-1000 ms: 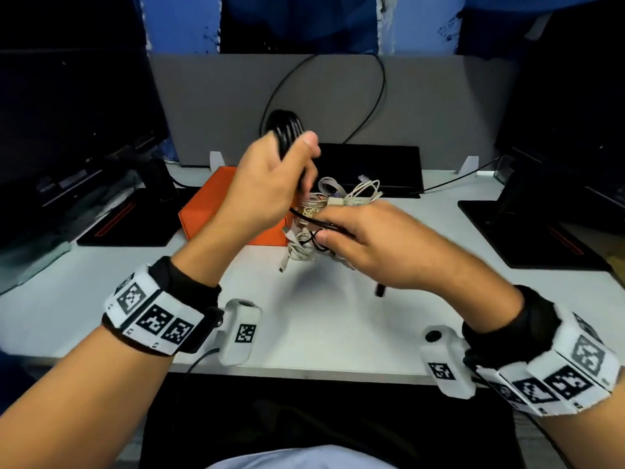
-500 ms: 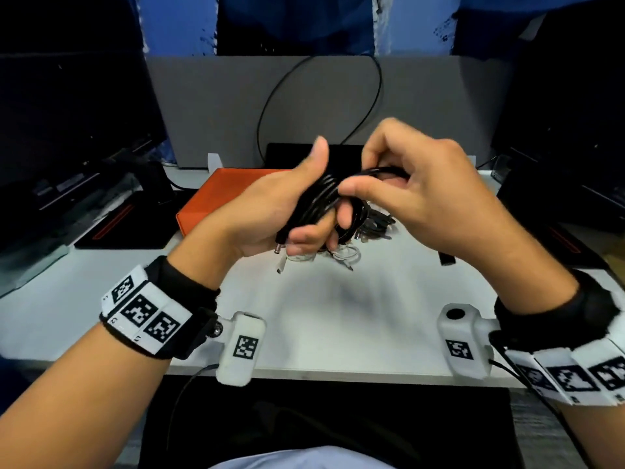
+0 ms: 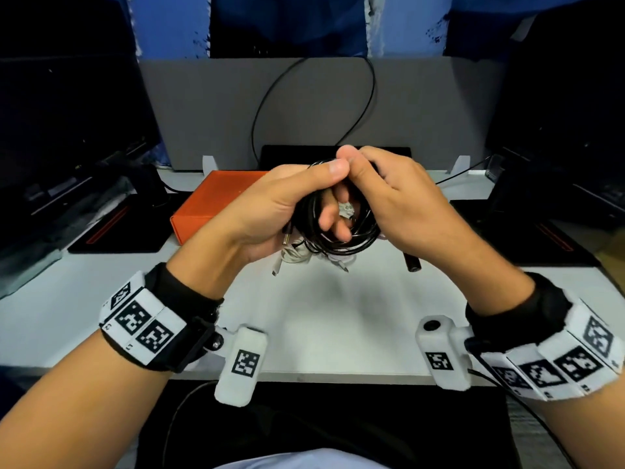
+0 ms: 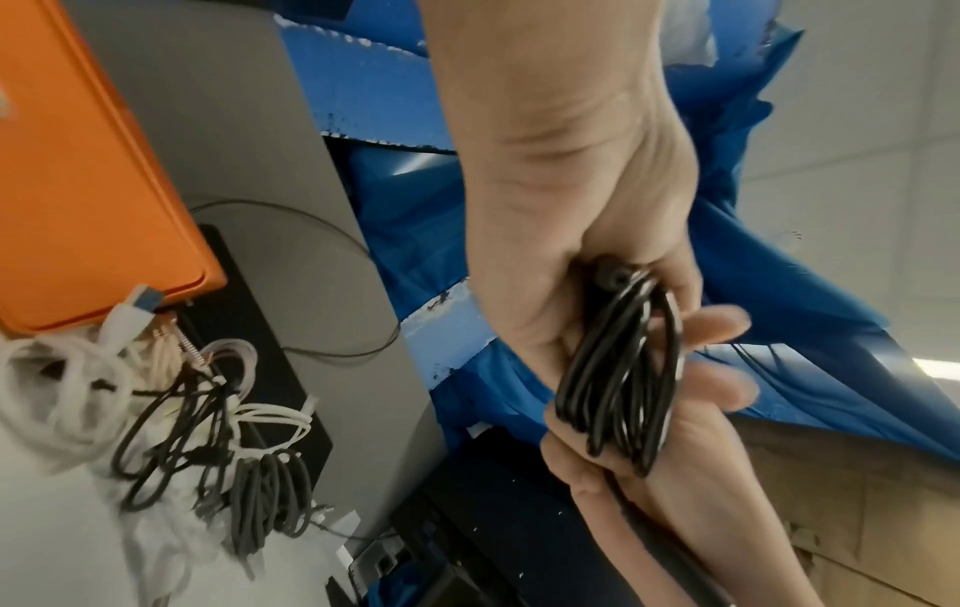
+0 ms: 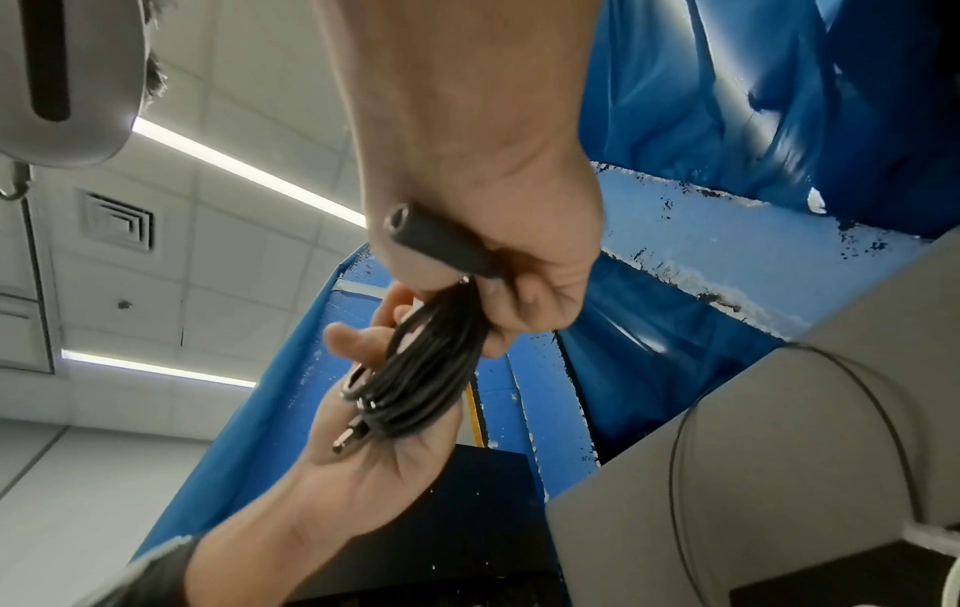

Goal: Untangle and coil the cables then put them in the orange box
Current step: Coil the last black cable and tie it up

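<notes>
A black cable [image 3: 341, 243] wound into a coil hangs above the middle of the white table [image 3: 338, 313]. My left hand [image 3: 318, 198] grips the coil, thumb on top and fingers through the loops. My right hand [image 3: 378, 194] presses against it and pinches the same coil [image 5: 426, 369], with the black socket end [image 5: 442, 246] sticking out of its fist. The metal jack plug [image 5: 345, 441] lies on my left palm. Behind my left hand sits the orange box [image 3: 209, 204]. A tangle of white and dark cables [image 4: 182, 431] lies on the table under the hands.
Dark monitors [image 3: 67, 147] stand at both sides on black bases. A grey partition [image 3: 304, 106] with a thin black wire looping over it closes the back. A black pad [image 3: 115, 231] lies left of the orange box. Bare white tabletop stretches towards the front edge.
My right hand rose from low by the tangle and brought the loose strand onto the coil. Both hands have since come together and dropped lower, and the cable's tail end is now in my right fist.
</notes>
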